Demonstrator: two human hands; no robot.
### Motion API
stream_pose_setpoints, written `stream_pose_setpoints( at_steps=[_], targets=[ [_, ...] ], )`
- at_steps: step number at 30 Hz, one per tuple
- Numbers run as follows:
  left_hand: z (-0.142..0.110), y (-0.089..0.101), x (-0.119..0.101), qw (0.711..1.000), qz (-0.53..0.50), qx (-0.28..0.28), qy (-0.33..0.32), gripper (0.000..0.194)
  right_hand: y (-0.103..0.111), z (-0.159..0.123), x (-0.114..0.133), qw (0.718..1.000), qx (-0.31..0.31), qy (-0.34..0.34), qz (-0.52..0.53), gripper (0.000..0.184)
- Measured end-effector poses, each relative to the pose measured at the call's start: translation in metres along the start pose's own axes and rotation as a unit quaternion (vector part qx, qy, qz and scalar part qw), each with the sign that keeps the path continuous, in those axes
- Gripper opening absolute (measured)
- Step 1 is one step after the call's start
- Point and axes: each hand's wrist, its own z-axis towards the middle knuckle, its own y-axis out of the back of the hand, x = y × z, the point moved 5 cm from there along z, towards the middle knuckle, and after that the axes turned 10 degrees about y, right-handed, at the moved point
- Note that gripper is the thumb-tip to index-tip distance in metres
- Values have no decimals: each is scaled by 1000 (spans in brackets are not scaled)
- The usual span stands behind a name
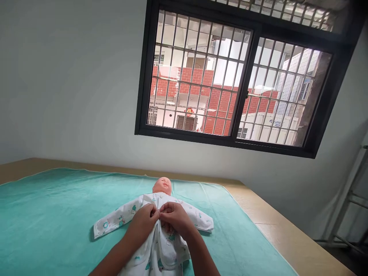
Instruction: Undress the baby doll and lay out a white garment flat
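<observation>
A baby doll point(162, 185) lies on its back, head toward the wall. It wears a white baby jacket point(117, 217) with green prints, its sleeves spread out to both sides. At the chest, my left hand point(147, 215) pinches the jacket's front edge. My right hand point(173, 217) meets it there, thumb and fingers closed on the other front edge. The fingertips nearly touch, and they hide whatever fastener may be between them. Below my hands the front hangs in folds over white printed cloth around the legs.
A green blanket point(57, 214) covers most of the wooden table point(276, 226), whose bare edge shows at the right and back. Behind it stand a pale wall point(71, 84) and a barred window point(195, 76). A metal rack point(347, 203) is at the far right.
</observation>
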Motion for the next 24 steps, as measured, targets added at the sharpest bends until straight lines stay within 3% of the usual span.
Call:
stream_pose_setpoints(
  at_steps=[10,15,24],
  targets=[
    [-4,4,-5,1000,11,-14,12,20,-2,-3,8,1000,-1,-2,-8,12],
    [-2,3,0,1000,4,-27,13,21,-2,-2,8,1000,-8,-5,-17,18],
    [6,2,10,996,-86,24,13,12,-1,-2,8,1000,-18,-1,-24,15]
  ],
)
